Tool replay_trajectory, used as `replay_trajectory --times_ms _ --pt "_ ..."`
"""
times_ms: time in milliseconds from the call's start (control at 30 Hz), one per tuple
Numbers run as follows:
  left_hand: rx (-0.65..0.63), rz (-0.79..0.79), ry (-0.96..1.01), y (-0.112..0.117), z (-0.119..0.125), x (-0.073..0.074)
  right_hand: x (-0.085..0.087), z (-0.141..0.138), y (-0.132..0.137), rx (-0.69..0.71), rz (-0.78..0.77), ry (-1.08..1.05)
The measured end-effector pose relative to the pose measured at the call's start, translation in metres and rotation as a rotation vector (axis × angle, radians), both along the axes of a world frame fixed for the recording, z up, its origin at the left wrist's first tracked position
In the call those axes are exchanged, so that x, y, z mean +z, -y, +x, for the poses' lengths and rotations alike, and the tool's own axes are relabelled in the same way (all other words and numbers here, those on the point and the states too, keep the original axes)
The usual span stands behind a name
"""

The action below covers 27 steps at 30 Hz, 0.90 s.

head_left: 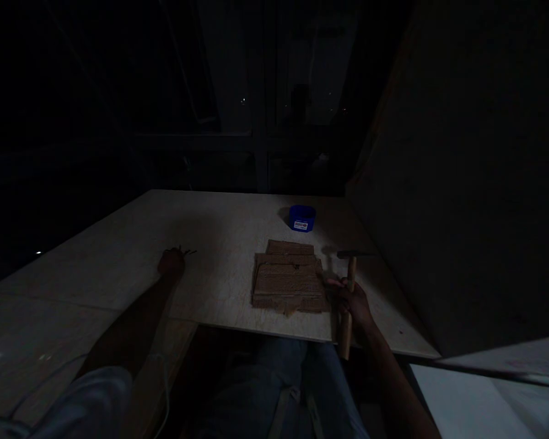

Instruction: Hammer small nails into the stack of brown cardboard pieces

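Observation:
In the dim head view, my right hand is closed around the wooden handle of a hammer. The dark metal head points up, and one finger reaches toward the cardboard. Just left of that hand lies a stack of torn brown cardboard pieces, with small dark marks or bits on top. Far to the left, my left hand rests on the table beside a few thin dark pieces that look like nails. Its fingers are lost in the dark, so their grip cannot be made out.
A blue plastic tub with a white label stands behind the cardboard on the pale table. A tall dark panel borders the right side. The front edge runs just above my legs, and a thin cable hangs at lower left.

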<state>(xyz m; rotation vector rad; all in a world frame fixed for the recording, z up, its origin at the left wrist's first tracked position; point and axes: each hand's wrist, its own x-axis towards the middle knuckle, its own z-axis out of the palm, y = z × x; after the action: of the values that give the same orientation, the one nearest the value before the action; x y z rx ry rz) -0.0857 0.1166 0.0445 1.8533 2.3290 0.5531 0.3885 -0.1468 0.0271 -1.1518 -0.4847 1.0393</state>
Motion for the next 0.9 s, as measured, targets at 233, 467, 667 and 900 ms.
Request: replay_trajectory --times_ms 233,467,667,900 --pt "0.057 0.038 0.115 0.028 0.012 0.008 -0.001 -0.001 -0.001 -0.01 0.033 0.004" --pt "-0.15 0.163 0.314 0.068 0.034 0.019 0.0 -0.004 0.002 -0.016 0.09 0.006" --pt "-0.231 0.181 0.528 0.095 0.053 0.033 0.003 -0.004 0.006 -0.031 0.136 0.008" --pt "-0.447 0.094 0.783 0.117 0.128 0.035 0.001 -0.01 0.004 -0.018 0.152 0.036"
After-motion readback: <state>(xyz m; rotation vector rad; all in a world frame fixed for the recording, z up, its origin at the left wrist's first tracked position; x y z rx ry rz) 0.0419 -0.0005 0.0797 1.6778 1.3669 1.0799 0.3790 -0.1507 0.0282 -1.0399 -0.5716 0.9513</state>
